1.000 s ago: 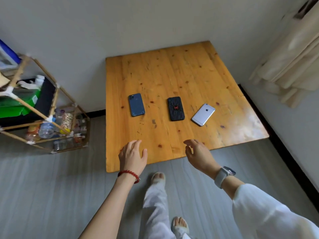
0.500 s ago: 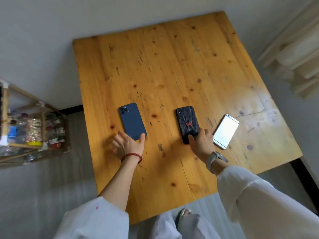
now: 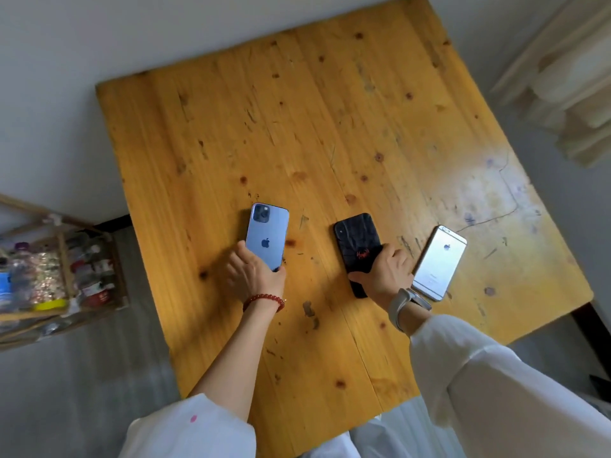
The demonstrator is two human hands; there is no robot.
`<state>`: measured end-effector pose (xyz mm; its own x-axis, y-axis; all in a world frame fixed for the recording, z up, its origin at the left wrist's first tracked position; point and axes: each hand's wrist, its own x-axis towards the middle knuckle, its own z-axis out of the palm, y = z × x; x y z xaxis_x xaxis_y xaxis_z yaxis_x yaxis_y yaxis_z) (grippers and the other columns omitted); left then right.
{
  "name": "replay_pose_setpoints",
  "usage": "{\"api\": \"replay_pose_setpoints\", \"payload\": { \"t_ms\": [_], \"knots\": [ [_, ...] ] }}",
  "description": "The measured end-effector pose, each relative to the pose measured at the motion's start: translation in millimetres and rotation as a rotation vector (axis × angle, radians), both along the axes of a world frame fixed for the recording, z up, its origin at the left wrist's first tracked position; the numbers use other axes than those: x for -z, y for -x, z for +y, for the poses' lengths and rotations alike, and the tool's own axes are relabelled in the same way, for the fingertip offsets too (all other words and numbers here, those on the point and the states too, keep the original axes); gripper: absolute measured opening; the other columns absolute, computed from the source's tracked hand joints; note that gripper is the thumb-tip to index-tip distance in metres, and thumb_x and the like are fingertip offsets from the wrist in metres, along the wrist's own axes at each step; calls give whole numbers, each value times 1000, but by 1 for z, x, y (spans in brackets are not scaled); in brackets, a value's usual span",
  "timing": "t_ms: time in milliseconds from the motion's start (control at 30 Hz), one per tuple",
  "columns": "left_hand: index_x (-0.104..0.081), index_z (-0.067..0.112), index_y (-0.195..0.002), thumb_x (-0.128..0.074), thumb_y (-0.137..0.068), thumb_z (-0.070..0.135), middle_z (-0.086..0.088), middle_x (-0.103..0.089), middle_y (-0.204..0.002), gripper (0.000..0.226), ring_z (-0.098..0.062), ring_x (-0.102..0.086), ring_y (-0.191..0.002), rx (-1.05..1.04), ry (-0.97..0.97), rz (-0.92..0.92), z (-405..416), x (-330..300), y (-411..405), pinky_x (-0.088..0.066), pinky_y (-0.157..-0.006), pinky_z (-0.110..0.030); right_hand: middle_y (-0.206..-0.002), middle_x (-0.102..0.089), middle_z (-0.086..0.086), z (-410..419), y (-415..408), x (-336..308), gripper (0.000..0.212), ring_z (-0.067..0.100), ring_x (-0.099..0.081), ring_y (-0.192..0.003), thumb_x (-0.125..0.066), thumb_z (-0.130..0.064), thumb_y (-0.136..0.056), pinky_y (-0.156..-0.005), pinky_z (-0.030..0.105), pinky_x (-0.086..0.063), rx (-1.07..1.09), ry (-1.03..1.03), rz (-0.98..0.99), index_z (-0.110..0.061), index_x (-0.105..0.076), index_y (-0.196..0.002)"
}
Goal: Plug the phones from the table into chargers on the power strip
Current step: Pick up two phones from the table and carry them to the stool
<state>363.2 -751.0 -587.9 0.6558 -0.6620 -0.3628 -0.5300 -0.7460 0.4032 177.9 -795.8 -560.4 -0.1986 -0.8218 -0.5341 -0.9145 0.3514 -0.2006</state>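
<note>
Three phones lie back-up in a row on the wooden table. My left hand grips the lower end of the blue phone, thumb on its right edge and fingers on its left; the phone looks tilted up. My right hand curls round the lower part of the black phone with a red emblem. The silver phone lies untouched just right of that hand. No charger or power strip is in view.
A wooden rack with bottles and jars stands on the floor to the left of the table. Cream curtains hang at the upper right. A grey wall runs behind the table, and my legs show below its near edge.
I have leaned in over the table. Both hands moved forward from the table's near part onto the phones: the left took hold of the blue one, the right of the black one.
</note>
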Motion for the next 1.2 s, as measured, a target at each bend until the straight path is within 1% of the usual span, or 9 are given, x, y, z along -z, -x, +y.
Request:
{"api": "replay_pose_setpoints", "payload": {
  "t_ms": [67, 167, 233, 400, 467, 600, 733, 933, 1200],
  "knots": [
    [-30, 9, -125, -78, -65, 13, -19, -48, -123, 77, -35, -49, -107, -14, 84, 229, -3, -1, -1, -46, -79, -41, -112, -45, 13, 7, 0, -2, 63, 31, -50, -98, -74, -33, -72, -74, 42, -46, 31, 15, -96, -8, -34, -114],
    [-39, 9, -116, -70, -75, 14, -14, -56, -115, 51, -23, -54, -88, 69, 78, 442, 3, -1, 3, -46, -65, -27, -95, -55, 9, 25, 6, -8, 39, 28, -57, -77, -62, -26, -83, -61, 40, -49, 101, -17, -244, -13, -31, -104],
    [-44, 7, -115, -61, -83, 17, -13, -58, -112, 38, -18, -51, -84, 157, 76, 451, 15, -3, 11, -42, -58, -20, -95, -59, 12, 38, 13, -14, 32, 30, -58, -78, -56, -22, -86, -63, 41, -50, 111, -18, -333, -11, -34, -107],
    [-44, 12, -102, -50, -89, 19, -2, -57, -94, 15, -19, -54, -77, 268, 115, 437, 54, -22, 50, -47, -60, -29, -108, -62, 15, 87, 54, -32, 28, 34, -58, -97, -49, -19, -90, -81, 44, -49, 268, 55, -502, -8, -45, -115],
    [-42, 17, -96, -49, -90, 17, 6, -54, -85, 9, -19, -54, -75, 325, 121, 480, 70, -36, 77, -46, -55, -27, -106, -62, 14, 114, 84, -41, 26, 32, -58, -97, -51, -18, -90, -79, 38, -46, 355, 94, -524, -7, -47, -113],
    [-47, 11, -95, -48, -90, 11, -6, -60, -92, 5, -20, -57, -77, 515, 149, 533, 96, -64, 148, -44, -56, -21, -98, -60, 9, 180, 158, -56, 23, 25, -56, -90, -53, -13, -89, -71, 29, -36, 548, 238, -535, -5, -50, -110],
    [-49, 7, -103, -49, -90, 15, -7, -62, -97, 15, -29, -60, -86, 785, 139, 480, 126, -88, 234, -48, -68, -33, -90, -56, 3, 265, 235, -71, 18, 20, -52, -84, -54, -10, -88, -64, 24, -29, 757, 396, -526, -5, -51, -105],
    [-50, 6, -103, -49, -90, 14, -11, -62, -100, 16, -29, -59, -89, 1096, 129, 503, 221, -107, 384, -48, -76, -39, -80, -54, -10, 435, 339, -81, 14, 24, -55, -87, -55, -8, -87, -75, 34, -41, 1129, 573, -452, -15, -49, -98],
    [-51, 9, -102, -49, -90, 16, 2, -55, -92, 14, -21, -51, -81, 1631, 11, 623, 391, -103, 581, -36, -62, -27, -99, -67, 14, 648, 428, -76, 21, 31, -61, -92, -58, -17, -86, -73, 34, -42, 1752, 708, -241, -8, -54, -105]
  ]
}}
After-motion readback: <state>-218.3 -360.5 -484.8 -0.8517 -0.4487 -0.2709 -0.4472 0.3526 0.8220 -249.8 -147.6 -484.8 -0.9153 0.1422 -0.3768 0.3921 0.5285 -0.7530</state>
